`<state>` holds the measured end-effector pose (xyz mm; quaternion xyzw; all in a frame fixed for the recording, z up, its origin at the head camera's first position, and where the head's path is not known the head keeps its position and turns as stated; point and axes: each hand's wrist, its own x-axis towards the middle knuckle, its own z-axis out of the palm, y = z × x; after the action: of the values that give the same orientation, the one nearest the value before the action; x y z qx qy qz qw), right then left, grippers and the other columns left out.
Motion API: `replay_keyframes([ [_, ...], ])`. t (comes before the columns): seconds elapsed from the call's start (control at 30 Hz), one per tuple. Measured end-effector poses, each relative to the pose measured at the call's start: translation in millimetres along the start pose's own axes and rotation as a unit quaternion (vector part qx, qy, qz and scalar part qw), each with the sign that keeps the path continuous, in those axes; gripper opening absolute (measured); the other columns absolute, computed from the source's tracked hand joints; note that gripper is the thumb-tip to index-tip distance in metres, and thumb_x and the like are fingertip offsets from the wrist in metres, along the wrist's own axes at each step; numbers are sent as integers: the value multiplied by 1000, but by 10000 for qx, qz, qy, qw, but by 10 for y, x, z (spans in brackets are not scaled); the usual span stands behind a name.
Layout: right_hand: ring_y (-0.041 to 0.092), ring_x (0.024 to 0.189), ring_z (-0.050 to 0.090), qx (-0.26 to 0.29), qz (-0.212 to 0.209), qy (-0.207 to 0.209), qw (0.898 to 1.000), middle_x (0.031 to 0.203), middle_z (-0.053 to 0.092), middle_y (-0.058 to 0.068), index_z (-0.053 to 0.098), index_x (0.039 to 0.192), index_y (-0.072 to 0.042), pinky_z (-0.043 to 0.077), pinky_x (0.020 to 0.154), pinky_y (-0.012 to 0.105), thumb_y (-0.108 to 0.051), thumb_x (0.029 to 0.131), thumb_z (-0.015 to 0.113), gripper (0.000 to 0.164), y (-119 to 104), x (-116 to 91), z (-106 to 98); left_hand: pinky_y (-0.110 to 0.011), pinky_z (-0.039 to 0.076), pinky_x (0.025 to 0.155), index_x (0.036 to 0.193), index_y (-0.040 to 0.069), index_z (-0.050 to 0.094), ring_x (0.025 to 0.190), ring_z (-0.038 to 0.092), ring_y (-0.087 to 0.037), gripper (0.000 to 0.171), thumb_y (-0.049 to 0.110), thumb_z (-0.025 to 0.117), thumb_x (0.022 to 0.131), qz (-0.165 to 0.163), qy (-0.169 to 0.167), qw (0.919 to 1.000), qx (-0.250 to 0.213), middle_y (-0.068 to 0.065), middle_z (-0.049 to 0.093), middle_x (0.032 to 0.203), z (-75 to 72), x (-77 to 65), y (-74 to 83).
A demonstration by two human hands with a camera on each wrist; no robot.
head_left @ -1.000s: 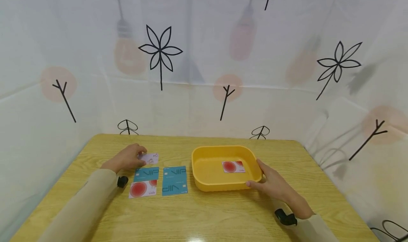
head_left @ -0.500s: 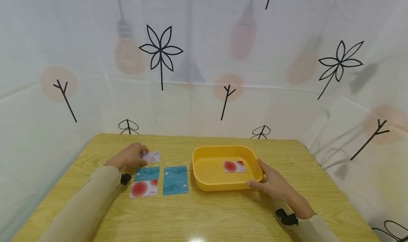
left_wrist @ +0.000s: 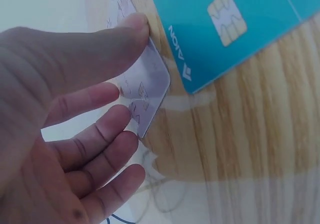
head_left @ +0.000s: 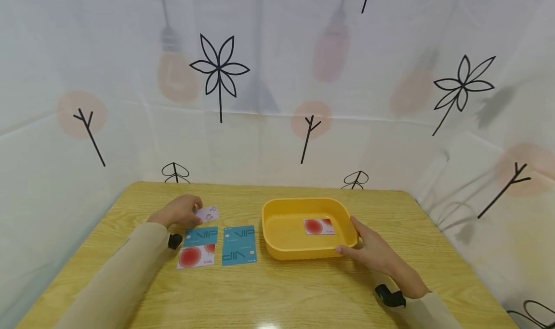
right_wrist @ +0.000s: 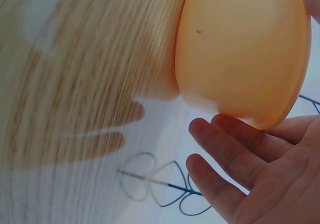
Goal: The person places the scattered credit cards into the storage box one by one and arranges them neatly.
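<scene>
My left hand (head_left: pixel 178 211) pinches a pale lilac card (head_left: pixel 210 213) at the table's back left. In the left wrist view the thumb lies on the near edge of that card, and the fingertips are at its other side. Just in front are a blue VIP card (head_left: pixel 204 235) and a white card with a red circle (head_left: pixel 191 256). To their right lie two more blue VIP cards (head_left: pixel 239 244), edge to edge. My right hand (head_left: pixel 373 249) holds the yellow tray (head_left: pixel 277 252) at its right front corner, thumb on the near rim, fingers along the outer side.
Another red-circle card (head_left: pixel 318 227) lies inside the tray. The wooden table (head_left: pixel 260 295) ends at a patterned white curtain (head_left: pixel 269 141) behind and at both sides. Each wrist wears a black camera.
My left hand has shifted slightly to the right, and the lilac card with it, its angle a little changed. My right hand and the tray stay where they were.
</scene>
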<state>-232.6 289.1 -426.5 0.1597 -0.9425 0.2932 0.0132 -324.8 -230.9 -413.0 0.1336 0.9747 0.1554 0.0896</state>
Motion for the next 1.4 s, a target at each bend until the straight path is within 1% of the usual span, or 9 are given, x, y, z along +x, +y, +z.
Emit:
replay_keyframes([
  [0.27, 41, 127, 43, -11, -15, -6, 10000, 145, 35, 28, 19, 148, 8, 33, 100, 60, -54, 81, 69, 104, 0, -3, -7, -48, 45, 88, 114, 1, 61, 93, 55, -28, 46, 24, 79, 79, -111, -22, 9999, -108, -13, 61, 105, 8, 8, 23],
  [0.43, 42, 127, 43, -57, -11, -16, 10000, 145, 35, 29, 19, 148, 9, 33, 100, 60, -55, 81, 68, 104, 1, -1, -12, -47, 45, 87, 112, 0, 61, 91, 53, -27, 44, 23, 78, 79, -60, 73, 9998, -158, -12, 60, 103, 27, -6, 31],
  [0.67, 41, 127, 44, -19, -25, 2, 10000, 146, 34, 28, 19, 148, 9, 33, 100, 59, -54, 81, 68, 104, 8, 7, -5, -44, 44, 84, 111, 0, 60, 88, 49, -26, 43, 22, 78, 80, 90, 229, 9997, -66, -12, 53, 100, 54, -31, 28],
  [0.87, 40, 127, 44, 35, -29, 7, 10000, 146, 34, 28, 19, 148, 9, 34, 100, 59, -54, 81, 69, 104, 9, 4, 2, -47, 44, 87, 121, 5, 57, 91, 50, -27, 48, 22, 77, 81, 169, 222, 9996, -58, -14, 54, 107, 69, -29, 24],
  [0.97, 41, 126, 44, 26, -30, 9, 10000, 146, 34, 29, 19, 147, 9, 34, 100, 58, -53, 81, 69, 104, 5, -3, 3, -49, 44, 87, 124, 9, 56, 92, 50, -27, 49, 23, 76, 82, 154, 220, 9996, -55, -15, 52, 110, 74, -37, 32],
  [1.1, 40, 126, 45, 29, -48, 10, 10000, 145, 35, 28, 20, 147, 9, 35, 100, 58, -53, 81, 69, 104, 2, -13, 5, -49, 44, 88, 126, 11, 56, 92, 50, -27, 50, 25, 76, 82, 33, 182, 9998, -75, -15, 50, 111, 76, -56, 49],
  [1.27, 39, 125, 46, 89, -107, 23, 9999, 145, 35, 28, 19, 148, 8, 35, 100, 57, -53, 81, 69, 104, 10, -9, 3, -49, 43, 89, 127, 7, 57, 93, 49, -28, 52, 28, 75, 83, -9, 156, 9998, -143, -16, 49, 111, 58, -71, 63],
  [1.4, 38, 125, 46, 64, -104, 7, 9999, 145, 36, 28, 19, 148, 9, 36, 99, 57, -54, 81, 68, 104, 16, -1, 1, -49, 42, 91, 127, 2, 57, 96, 48, -28, 55, 28, 75, 83, 68, 171, 9995, -260, -18, 50, 116, 57, -78, 57],
])
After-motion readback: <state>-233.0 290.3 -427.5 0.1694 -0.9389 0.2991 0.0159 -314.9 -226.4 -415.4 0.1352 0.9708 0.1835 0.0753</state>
